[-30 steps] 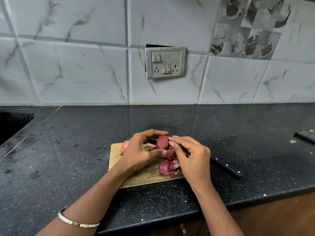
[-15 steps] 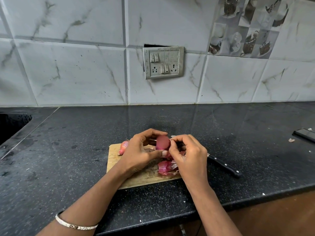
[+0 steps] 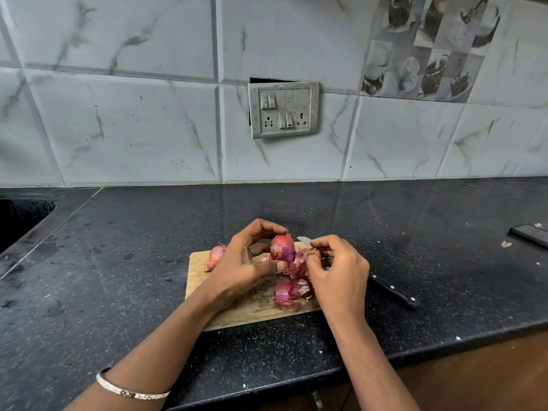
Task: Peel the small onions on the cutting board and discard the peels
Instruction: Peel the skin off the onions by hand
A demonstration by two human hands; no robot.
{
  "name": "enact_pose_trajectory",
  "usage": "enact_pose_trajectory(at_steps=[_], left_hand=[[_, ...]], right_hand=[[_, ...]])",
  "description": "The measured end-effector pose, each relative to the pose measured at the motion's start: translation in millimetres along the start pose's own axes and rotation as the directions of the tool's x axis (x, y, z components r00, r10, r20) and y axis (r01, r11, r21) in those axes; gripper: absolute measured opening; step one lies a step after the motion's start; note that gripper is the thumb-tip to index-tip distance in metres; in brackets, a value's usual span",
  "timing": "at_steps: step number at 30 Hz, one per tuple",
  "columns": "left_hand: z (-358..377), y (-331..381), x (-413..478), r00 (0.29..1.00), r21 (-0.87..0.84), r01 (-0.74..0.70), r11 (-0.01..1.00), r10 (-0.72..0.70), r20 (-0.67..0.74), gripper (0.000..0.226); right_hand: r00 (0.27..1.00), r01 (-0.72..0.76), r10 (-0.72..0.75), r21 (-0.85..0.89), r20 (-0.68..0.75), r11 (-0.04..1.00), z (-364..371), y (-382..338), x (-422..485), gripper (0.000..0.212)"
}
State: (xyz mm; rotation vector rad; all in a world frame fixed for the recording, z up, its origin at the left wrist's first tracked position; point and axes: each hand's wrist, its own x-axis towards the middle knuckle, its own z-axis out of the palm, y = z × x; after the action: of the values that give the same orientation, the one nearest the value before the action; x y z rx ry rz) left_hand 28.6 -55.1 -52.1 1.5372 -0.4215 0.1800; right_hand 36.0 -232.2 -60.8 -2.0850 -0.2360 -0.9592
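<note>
**Onion held above the board, skin half off**

1 small red onion [image 3: 281, 248] is held just above the far edge of the cutting board [image 3: 201, 281], partly stripped, with a glossy purple patch showing on its side. The left hand [image 3: 246, 262] grips it, forefinger curled over the top and thumb pressed beneath. The right hand [image 3: 338, 269], fingers curled in, pinches the loose skin [image 3: 300, 268] that hangs from the onion's right side.

Below that, a heap of pink peels [image 3: 289, 293] lies on the board's near right part. A 2nd onion [image 3: 216, 256], unpeeled, lies at the board's far left corner, just beside the left hand.

A knife [image 3: 391, 289] lies behind the right hand, its black handle on the counter [image 3: 118, 262] to the right and its blade tip showing past the fingers. A bangle [image 3: 130, 391] circles the left forearm. Further off, a sink [image 3: 17, 223] cuts into the counter at far left, a dark flat object [image 3: 529, 234] lies at far right, and a switch plate [image 3: 283, 109] is set in the tiled wall.
</note>
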Motion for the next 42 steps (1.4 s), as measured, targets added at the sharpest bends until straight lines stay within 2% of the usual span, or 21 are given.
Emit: enact_pose_trajectory(at_steps=[4, 7, 12, 18, 27, 31, 42], left_hand=[[0, -2, 1, 1.0, -0.004, 0.0, 1.0, 0.0, -0.003, 0.052], [0, -3, 1, 1.0, -0.006, -0.005, 1.0, 0.005, -0.005, 0.052], [-1, -3, 0, 1.0, -0.018, 0.001, 1.0, 0.0, 0.002, 0.052], [0, -2, 0, 1.0, -0.011, 0.009, 1.0, -0.009, -0.002, 0.052], [-1, -1, 1, 1.0, 0.081, -0.018, 0.997, 0.018, -0.001, 0.05], [-2, -2, 1, 1.0, 0.095, -0.02, 0.995, 0.019, 0.005, 0.051], [-2, -2, 0, 1.0, 0.141, -0.009, 0.99, 0.01, -0.006, 0.051]], right_hand=[[0.991, 0.124, -0.128, 0.128, 0.026, 0.984, -4, -7, -2, 0.021], [0.981, 0.168, -0.18, 0.145, 0.075, 0.975, -2, -6, -2, 0.019], [0.986, 0.099, -0.102, 0.028, 0.131, 0.995, 1, 0, -2, 0.012], [0.996, -0.023, 0.028, -0.064, 0.081, 0.998, 0, 3, -1, 0.011], [0.957, 0.264, -0.283, 0.209, 0.063, 0.942, -3, -7, -2, 0.013], [0.955, 0.261, -0.289, 0.273, 0.069, 0.926, -2, -5, -1, 0.012], [0.965, 0.229, -0.253, 0.261, 0.065, 0.938, -1, -3, -1, 0.012]])
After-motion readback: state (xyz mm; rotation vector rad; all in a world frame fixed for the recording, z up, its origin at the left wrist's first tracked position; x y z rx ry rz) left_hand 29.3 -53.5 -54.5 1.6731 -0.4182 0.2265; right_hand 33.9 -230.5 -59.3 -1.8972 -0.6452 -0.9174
